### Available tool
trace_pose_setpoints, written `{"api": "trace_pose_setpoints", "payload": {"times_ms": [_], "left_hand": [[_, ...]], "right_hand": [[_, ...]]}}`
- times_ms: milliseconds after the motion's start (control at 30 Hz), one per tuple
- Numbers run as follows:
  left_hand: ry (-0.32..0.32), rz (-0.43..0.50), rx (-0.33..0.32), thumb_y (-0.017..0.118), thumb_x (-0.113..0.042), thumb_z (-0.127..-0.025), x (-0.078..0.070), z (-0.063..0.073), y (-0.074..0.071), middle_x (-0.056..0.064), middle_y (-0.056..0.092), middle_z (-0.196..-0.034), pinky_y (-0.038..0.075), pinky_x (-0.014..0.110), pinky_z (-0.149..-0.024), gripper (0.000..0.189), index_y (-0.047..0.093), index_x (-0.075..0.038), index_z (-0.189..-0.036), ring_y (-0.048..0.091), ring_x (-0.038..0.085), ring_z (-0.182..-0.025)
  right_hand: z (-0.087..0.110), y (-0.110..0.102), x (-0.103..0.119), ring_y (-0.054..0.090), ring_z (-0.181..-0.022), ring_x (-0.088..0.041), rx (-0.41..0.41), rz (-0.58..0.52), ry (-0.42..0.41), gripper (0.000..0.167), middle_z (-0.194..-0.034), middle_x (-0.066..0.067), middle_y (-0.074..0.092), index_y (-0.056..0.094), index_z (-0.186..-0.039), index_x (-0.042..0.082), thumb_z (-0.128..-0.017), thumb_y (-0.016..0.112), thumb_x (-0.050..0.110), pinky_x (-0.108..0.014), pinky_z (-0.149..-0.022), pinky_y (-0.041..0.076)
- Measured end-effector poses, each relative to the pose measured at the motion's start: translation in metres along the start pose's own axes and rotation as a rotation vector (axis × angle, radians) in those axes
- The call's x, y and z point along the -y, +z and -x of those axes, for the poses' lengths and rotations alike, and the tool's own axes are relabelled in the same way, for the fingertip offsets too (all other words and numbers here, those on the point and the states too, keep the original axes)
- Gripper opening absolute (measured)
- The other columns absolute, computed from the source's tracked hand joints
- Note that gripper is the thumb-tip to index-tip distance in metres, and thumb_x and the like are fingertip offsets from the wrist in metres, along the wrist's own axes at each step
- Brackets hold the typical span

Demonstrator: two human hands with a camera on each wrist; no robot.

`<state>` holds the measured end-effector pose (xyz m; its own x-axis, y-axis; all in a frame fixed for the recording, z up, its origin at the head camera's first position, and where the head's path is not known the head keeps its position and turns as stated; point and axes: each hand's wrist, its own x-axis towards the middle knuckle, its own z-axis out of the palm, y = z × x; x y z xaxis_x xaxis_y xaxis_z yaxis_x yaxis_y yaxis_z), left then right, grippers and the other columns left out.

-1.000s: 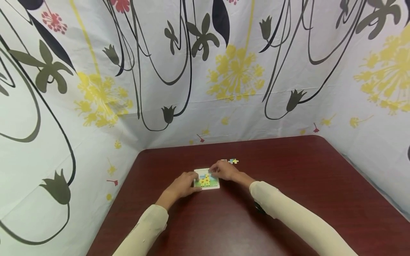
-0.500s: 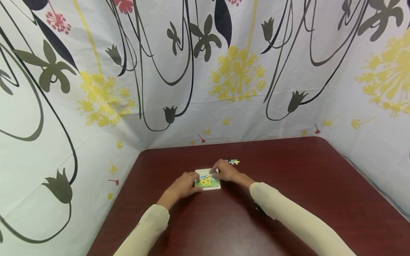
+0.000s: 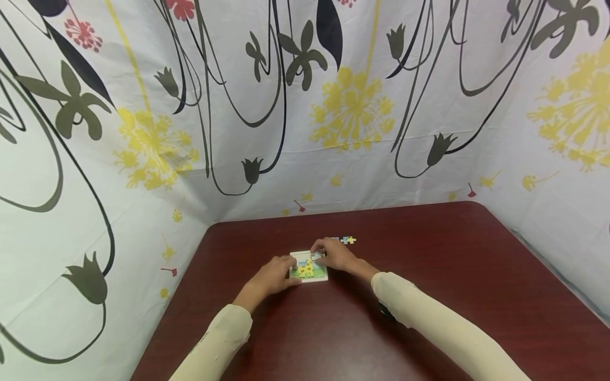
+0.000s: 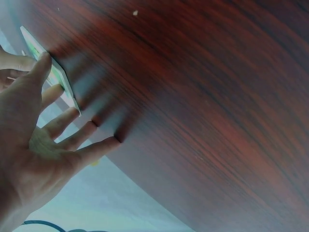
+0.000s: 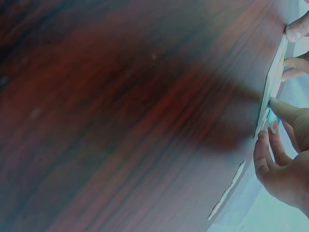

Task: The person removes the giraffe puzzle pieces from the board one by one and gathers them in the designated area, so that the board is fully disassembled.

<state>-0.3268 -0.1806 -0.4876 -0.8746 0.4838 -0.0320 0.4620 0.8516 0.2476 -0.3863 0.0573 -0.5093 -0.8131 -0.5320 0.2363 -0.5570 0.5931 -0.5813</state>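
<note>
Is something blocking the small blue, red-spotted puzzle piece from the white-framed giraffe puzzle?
Nothing visible is. The right hand holds the small blue, red-spotted puzzle piece at the upper right of the white-framed giraffe puzzle; the left hand touches its left part.

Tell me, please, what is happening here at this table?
A person is working on a small puzzle at the table. Their left hand rests at the left side of the puzzle board, and their right hand pinches a puzzle piece at its far right part. The giraffe picture is partly laid; the far strip of the board looks unfilled. Loose pieces lie on the table just beyond the right hand.
</note>
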Motion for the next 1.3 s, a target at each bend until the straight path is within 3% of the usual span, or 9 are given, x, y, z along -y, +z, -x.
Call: {"api": "trace_pose_setpoints", "payload": {"times_ms": [167, 500, 800, 1100, 1300], "left_hand": [[0.004, 0.0, -0.006, 0.073, -0.042, -0.097, 0.0, 0.0, 0.0, 0.008, 0.063, -0.127, 0.048, 0.047, -0.087, 0.033, 0.062, -0.015, -0.112, 0.056, 0.029, -0.109], [0.0, 0.009, -0.012, 0.074, -0.042, -0.097, -0.002, -0.001, -0.001, 0.009, 0.063, -0.13, 0.049, 0.049, -0.089, 0.034, 0.062, -0.015, -0.112, 0.057, 0.03, -0.11], [0.007, 0.018, -0.027, 0.075, -0.041, -0.096, -0.002, 0.003, 0.001, 0.007, 0.063, -0.126, 0.049, 0.049, -0.088, 0.033, 0.062, -0.015, -0.111, 0.056, 0.03, -0.111], [0.013, 0.033, -0.037, 0.076, -0.038, -0.096, -0.004, 0.005, -0.001, 0.009, 0.063, -0.126, 0.048, 0.05, -0.088, 0.032, 0.062, -0.013, -0.111, 0.056, 0.031, -0.109], [0.014, 0.027, -0.037, 0.077, -0.038, -0.095, -0.004, 0.005, 0.0, 0.009, 0.063, -0.125, 0.048, 0.05, -0.087, 0.033, 0.062, -0.013, -0.111, 0.056, 0.031, -0.108]], "right_hand": [[0.001, -0.001, 0.0, 0.07, -0.107, -0.033, -0.032, -0.055, -0.019, 0.023, -0.119, -0.015, 0.071, 0.071, -0.12, 0.002, -0.098, 0.067, -0.002, -0.046, -0.088, 0.057], [-0.002, -0.018, -0.004, 0.073, -0.101, -0.033, -0.05, -0.043, -0.061, 0.02, -0.121, -0.017, 0.071, 0.075, -0.118, 0.003, -0.101, 0.064, 0.0, -0.038, -0.08, 0.059], [0.004, -0.044, -0.015, 0.071, -0.107, -0.035, -0.069, -0.022, -0.007, 0.021, -0.121, -0.017, 0.073, 0.075, -0.118, 0.002, -0.099, 0.067, 0.0, -0.043, -0.085, 0.059], [0.012, -0.072, -0.041, 0.075, -0.087, -0.028, -0.089, -0.005, 0.078, 0.02, -0.118, -0.017, 0.073, 0.076, -0.117, 0.003, -0.099, 0.068, 0.002, -0.034, -0.067, 0.057], [0.017, -0.084, -0.057, 0.073, -0.097, -0.032, -0.121, 0.046, 0.118, 0.017, -0.116, -0.017, 0.074, 0.077, -0.114, 0.003, -0.099, 0.069, 0.003, -0.044, -0.081, 0.058]]}}
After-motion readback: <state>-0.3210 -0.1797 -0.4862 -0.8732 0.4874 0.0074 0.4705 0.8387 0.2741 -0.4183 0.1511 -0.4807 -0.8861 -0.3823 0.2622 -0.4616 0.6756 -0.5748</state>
